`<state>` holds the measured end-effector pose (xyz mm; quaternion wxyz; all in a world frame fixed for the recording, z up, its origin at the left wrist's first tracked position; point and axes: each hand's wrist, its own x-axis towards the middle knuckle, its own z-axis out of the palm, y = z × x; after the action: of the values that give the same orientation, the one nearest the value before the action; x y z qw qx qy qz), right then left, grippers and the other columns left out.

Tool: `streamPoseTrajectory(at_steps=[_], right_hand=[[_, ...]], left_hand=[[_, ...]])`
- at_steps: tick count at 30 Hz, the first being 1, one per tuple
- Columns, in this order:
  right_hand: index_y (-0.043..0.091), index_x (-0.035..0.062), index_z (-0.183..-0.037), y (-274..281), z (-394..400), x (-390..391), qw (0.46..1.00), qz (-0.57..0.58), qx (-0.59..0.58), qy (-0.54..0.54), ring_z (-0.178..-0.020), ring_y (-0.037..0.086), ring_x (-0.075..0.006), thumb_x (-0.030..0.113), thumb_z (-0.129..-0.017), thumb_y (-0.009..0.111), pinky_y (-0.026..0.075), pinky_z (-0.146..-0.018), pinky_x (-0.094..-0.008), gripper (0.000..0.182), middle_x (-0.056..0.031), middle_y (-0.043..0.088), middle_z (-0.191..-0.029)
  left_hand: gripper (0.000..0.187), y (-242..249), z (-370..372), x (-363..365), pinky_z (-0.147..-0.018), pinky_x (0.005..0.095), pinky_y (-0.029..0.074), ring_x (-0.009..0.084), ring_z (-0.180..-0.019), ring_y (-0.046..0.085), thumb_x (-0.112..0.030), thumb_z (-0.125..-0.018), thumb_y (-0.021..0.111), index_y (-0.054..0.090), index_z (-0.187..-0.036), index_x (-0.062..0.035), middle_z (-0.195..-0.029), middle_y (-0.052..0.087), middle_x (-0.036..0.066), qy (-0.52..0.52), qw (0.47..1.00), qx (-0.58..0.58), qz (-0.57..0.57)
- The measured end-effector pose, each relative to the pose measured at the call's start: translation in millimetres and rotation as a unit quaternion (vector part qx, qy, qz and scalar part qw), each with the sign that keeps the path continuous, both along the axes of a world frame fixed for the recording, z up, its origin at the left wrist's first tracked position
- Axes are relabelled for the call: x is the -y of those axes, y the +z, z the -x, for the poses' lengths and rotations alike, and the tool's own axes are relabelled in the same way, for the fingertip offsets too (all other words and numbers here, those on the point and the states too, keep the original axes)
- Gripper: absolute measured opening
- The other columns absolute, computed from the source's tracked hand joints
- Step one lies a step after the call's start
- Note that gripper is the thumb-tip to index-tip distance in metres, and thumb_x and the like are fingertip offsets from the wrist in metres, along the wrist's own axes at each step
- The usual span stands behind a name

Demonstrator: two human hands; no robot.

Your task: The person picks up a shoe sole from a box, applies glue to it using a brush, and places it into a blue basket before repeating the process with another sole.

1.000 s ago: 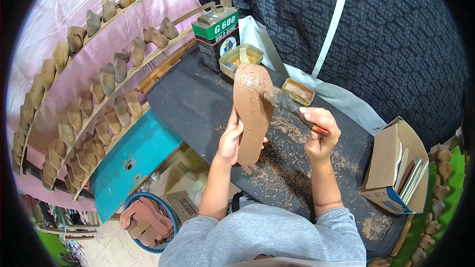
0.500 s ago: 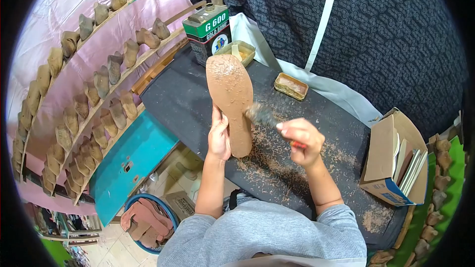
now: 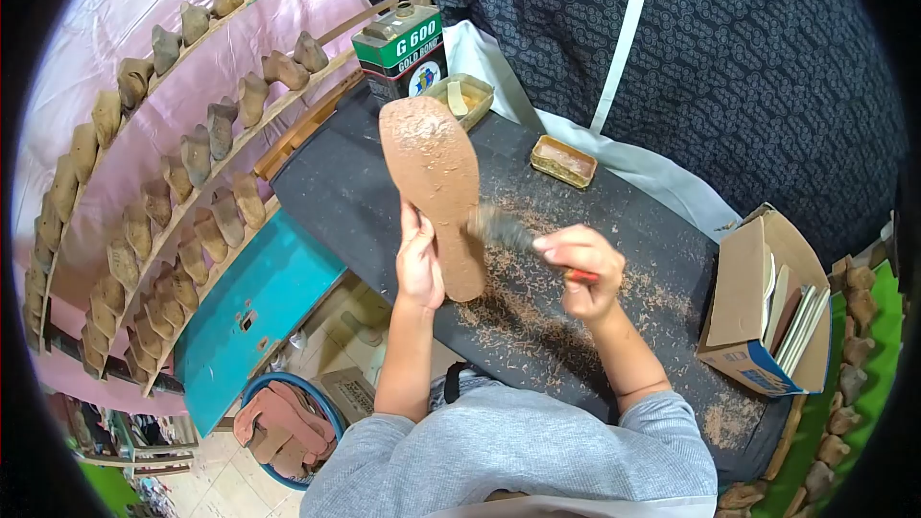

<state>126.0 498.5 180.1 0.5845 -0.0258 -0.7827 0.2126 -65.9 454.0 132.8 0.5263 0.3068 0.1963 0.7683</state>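
A tan shoe sole [image 3: 434, 173] is held up over the dark worktable, its broad toe end away from me and speckled with shavings. My left hand [image 3: 419, 264] grips it by the narrow left edge, thumb in front and the other fingers partly hidden behind. In my right hand [image 3: 583, 269] is a brush with a red handle, closed in the fingers. The brush's grey bristles [image 3: 501, 228] meet the sole's right edge at its narrow middle and look slightly blurred.
Brown shavings [image 3: 537, 307] cover the worktable [image 3: 336, 173]. A glue can [image 3: 398, 53] and two small trays, one the nearer tin [image 3: 563, 162], stand at the back. At right is a cardboard box [image 3: 743, 307]; left are racks of shoe lasts [image 3: 221, 129] and a basin of soles [image 3: 288, 427].
The sole has shifted slightly left and its toe end tilts further left. My right hand and the brush have moved a little left with it.
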Motion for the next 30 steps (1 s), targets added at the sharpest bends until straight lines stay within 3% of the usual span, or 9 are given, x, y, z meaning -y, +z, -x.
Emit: streamPoseTrajectory(at_steps=[2,10,15,16,17,19,22,26,30], right_hand=[[0.059,-0.0007,-0.088,-6.2,-0.7,2.2,1.0,0.009,0.026,0.012,-0.073,0.063,-0.0252,-0.003,-0.066,0.053,0.052,-0.063,-0.0302,0.023,-0.0161,0.064,-0.09],[0.06,-0.0001,-0.087,-6.4,-1.7,-0.7,0.999,0.032,-0.006,-0.013,-0.076,0.064,-0.0263,0.007,-0.08,0.054,0.052,-0.064,-0.0318,0.012,-0.0158,0.065,-0.086],[0.059,-0.0007,-0.086,-19.0,-9.4,-4.5,0.998,0.048,0.001,-0.043,-0.075,0.065,-0.0272,0.021,-0.088,0.053,0.053,-0.066,-0.0323,0.023,-0.0171,0.065,-0.085],[0.058,-0.0012,-0.085,-20.8,-12.6,-7.7,0.995,0.073,-0.009,-0.062,-0.074,0.065,-0.0281,0.023,-0.089,0.051,0.053,-0.066,-0.0324,0.026,-0.0179,0.065,-0.085],[0.057,-0.0022,-0.084,-25.4,-15.5,-13.3,0.993,0.091,-0.028,-0.071,-0.074,0.065,-0.0285,0.027,-0.091,0.048,0.053,-0.067,-0.0332,0.031,-0.0185,0.064,-0.083],[0.055,-0.0021,-0.088,-30.1,-22.5,-26.0,0.985,0.125,-0.065,-0.096,-0.071,0.065,-0.0261,0.028,-0.092,0.047,0.054,-0.063,-0.0334,0.032,-0.0177,0.063,-0.085],[0.052,-0.001,-0.096,-30.6,-32.3,-55.3,0.969,0.173,-0.142,-0.105,-0.075,0.062,-0.0217,0.03,-0.094,0.044,0.054,-0.064,-0.0317,0.032,-0.0148,0.06,-0.095],[0.051,-0.0012,-0.101,-39.9,-46.5,-112.8,0.952,0.19,-0.126,-0.204,-0.078,0.06,-0.0193,0.029,-0.095,0.043,0.05,-0.069,-0.0293,0.032,-0.0118,0.058,-0.098],[0.052,0.0002,-0.099,-59.7,-41.2,-159.4,0.944,0.232,-0.06,-0.229,-0.074,0.061,-0.0152,0.022,-0.095,0.043,0.048,-0.069,-0.0267,0.024,-0.0079,0.06,-0.088]], left_hand=[[0.054,0.5,4.3,1.2,-0.105,0.0366,0.031,0.0231,-0.128,0.034,-0.012,-0.094,0.032,0.008,-0.143,-0.0136,-0.144,0.025,0.008,0.039,0.998,-0.009,0.041],[0.054,-4.7,4.2,-3.0,-0.104,0.0366,0.032,0.0231,-0.129,0.033,-0.013,-0.095,0.033,0.009,-0.143,-0.012,-0.145,0.024,0.008,0.034,0.998,-0.017,0.054],[0.054,-6.8,-1.6,-8.7,-0.103,0.0357,0.032,0.0223,-0.128,0.034,-0.015,-0.095,0.034,0.01,-0.143,-0.0108,-0.143,0.027,0.008,0.022,0.998,-0.01,0.066],[0.053,-6.8,-4.1,-10.5,-0.094,0.0394,0.043,0.0282,-0.116,0.048,-0.016,-0.095,0.034,0.01,-0.142,-0.014,-0.137,0.036,0.012,0.035,0.996,0.011,0.079],[0.053,-9.8,-2.0,-11.1,-0.094,0.0394,0.043,0.0282,-0.116,0.048,-0.016,-0.095,0.034,0.01,-0.142,-0.014,-0.137,0.036,0.012,0.033,0.996,0.01,0.079],[0.053,-15.2,5.8,-11.7,-0.079,0.043,0.052,0.0343,-0.098,0.059,-0.017,-0.095,0.033,0.008,-0.142,-0.018,-0.129,0.043,0.015,-0.073,0.996,-0.024,0.036],[0.052,-16.5,1.3,-15.2,-0.069,0.0443,0.055,0.0371,-0.085,0.062,-0.017,-0.095,0.032,0.007,-0.141,-0.02,-0.124,0.047,0.017,-0.04,0.996,-0.004,0.079],[0.051,-21.0,2.3,-17.4,-0.072,0.0437,0.055,0.0367,-0.088,0.062,-0.017,-0.095,0.031,0.009,-0.141,-0.0194,-0.125,0.046,0.017,-0.044,0.995,-0.014,0.083],[0.05,-25.5,5.0,-19.7,-0.072,0.0439,0.055,0.0367,-0.088,0.062,-0.016,-0.095,0.031,0.01,-0.141,-0.0182,-0.125,0.046,0.017,-0.045,0.995,-0.003,0.089]])
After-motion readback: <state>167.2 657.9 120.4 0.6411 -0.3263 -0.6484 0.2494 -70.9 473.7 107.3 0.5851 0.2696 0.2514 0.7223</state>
